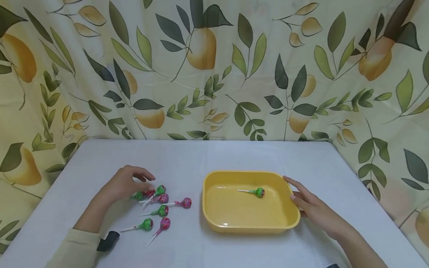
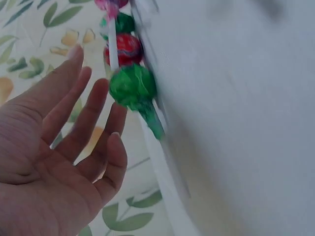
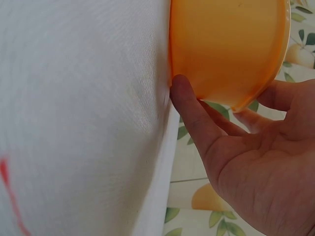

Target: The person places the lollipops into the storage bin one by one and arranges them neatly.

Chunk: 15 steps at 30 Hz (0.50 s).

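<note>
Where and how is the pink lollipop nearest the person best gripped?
Probably by its round wrapped head, pinched with the left hand from above and slightly right. The head bulges well beyond the thin stick, which slants toward the person, while green lollipops lie to its left and just beyond.

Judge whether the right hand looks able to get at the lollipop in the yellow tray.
Probably yes. The right hand is at the right end of the yellow tray, and nothing covers the lollipop inside; the hand would likely just need to pass over the tray's wall.
</note>
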Motion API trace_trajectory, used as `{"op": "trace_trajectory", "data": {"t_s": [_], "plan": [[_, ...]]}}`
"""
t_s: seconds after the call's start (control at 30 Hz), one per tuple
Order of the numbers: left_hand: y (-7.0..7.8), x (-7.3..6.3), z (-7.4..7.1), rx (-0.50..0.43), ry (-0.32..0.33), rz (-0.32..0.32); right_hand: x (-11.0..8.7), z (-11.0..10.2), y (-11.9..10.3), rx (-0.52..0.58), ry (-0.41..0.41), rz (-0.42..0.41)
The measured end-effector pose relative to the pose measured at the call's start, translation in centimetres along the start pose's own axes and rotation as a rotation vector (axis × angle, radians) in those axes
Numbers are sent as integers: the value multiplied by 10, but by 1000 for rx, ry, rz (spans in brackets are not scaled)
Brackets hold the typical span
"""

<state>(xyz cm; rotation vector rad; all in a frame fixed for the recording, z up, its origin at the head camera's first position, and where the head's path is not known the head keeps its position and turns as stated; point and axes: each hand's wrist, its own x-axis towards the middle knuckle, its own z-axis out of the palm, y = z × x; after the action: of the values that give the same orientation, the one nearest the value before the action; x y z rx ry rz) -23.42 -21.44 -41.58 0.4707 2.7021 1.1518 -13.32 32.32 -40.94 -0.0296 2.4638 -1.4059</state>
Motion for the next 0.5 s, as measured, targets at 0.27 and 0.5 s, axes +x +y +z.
{"op": "trace_trajectory", "data": {"t_s": [0.27, 0.5], "plan": [[-6, 3, -3, 7, -104, 62, -1, -3, 0, -2, -2, -8], [-9, 0, -3, 5, -111, 46, -2, 0, 1, 5, 9, -2]]}}
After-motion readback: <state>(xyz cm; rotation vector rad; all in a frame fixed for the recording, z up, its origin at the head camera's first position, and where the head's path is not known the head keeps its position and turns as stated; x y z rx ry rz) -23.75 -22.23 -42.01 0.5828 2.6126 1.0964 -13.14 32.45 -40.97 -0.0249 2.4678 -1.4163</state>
